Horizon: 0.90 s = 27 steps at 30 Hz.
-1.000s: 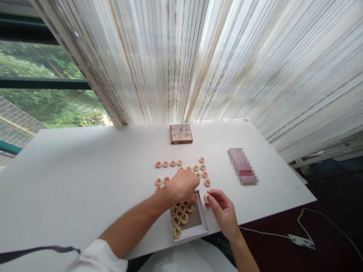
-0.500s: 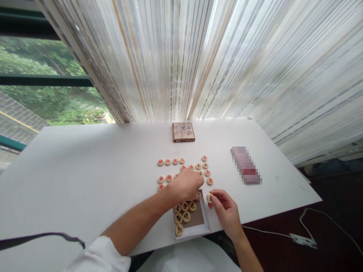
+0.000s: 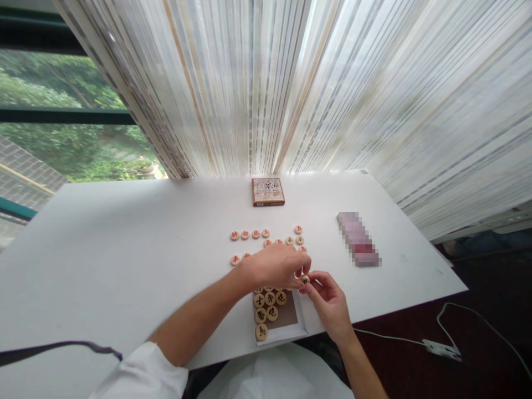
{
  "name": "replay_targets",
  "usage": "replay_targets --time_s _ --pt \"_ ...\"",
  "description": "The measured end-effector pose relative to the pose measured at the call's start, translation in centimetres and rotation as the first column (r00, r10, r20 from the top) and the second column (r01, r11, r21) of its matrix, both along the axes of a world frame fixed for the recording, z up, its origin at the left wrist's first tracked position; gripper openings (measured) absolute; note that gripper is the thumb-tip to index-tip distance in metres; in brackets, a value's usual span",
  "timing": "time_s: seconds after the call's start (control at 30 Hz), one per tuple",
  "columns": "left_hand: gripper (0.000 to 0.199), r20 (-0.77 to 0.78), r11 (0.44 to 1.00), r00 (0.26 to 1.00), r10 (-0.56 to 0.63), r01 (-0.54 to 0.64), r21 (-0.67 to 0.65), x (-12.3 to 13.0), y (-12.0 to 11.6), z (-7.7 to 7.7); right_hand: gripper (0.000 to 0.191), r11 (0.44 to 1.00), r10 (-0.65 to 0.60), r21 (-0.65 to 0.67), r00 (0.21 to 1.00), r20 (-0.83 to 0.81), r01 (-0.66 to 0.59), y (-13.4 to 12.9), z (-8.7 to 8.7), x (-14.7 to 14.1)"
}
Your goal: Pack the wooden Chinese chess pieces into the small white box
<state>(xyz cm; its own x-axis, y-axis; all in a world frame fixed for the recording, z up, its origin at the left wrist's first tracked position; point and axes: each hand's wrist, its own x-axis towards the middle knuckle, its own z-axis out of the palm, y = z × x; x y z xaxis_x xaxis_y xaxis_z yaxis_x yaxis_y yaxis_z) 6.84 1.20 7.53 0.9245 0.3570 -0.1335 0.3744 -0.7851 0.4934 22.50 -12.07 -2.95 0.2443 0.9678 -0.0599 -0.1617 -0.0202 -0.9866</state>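
Right hand (image 3: 329, 299) pinches a round wooden xiangqi piece (image 3: 305, 279) between thumb and fingertips, fingers closed on it. Left hand (image 3: 272, 267) is just beside it at 9 o'clock, fingers curled down; can't tell if they touch the piece or grasp anything. The piece sits above the top edge of an open shallow white box (image 3: 282, 336), at 6 o'clock from the left hand, holding black-marked pieces (image 3: 271, 313). Red-marked pieces (image 3: 245, 235) lie in loose rows on the white table (image 3: 124, 266), at 12 o'clock from the hands, some hidden behind the left hand.

Further out at 12 o'clock, a small brown printed box (image 3: 268, 192) lies near the table's back edge. At 2 o'clock, a pixelated oblong object (image 3: 358, 239) lies flat, too blurred to name. Behind the table hangs a sheer striped curtain (image 3: 374, 83). At 10 o'clock, a window (image 3: 62, 116) shows green trees and a tiled roof (image 3: 25, 172). At 4 o'clock, a white cable with a plug (image 3: 441, 350) lies on the dark floor (image 3: 415, 332) off the table. A white sleeve (image 3: 141, 374) covers the left arm.
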Motion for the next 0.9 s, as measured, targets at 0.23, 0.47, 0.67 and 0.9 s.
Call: replay_targets --time_s 0.23,0.47,0.67,0.9 --pt "0.012 0.016 1.000 1.000 0.008 -0.008 -0.006 -0.12 0.10 0.22 0.024 1.000 0.005 0.026 1.000 -0.019 -0.004 -0.10 -0.14 -0.01" --pt "0.017 0.015 0.996 0.999 -0.043 0.044 -0.078 -0.49 0.64 -0.63 0.019 1.000 0.010 0.028 1.000 0.013 -0.010 -0.39 -0.34 0.09" --pt "0.014 -0.002 0.996 0.999 -0.048 0.047 -0.079 -0.76 0.80 -0.66 0.018 1.000 0.009 0.029 0.999 0.047 -0.010 -0.33 -0.19 0.04" --pt "0.015 -0.041 0.996 0.998 -0.048 0.045 -0.076 -0.54 0.64 -0.53 0.017 0.999 0.019 0.040 0.997 0.079 -0.022 -0.32 -0.37 0.06"
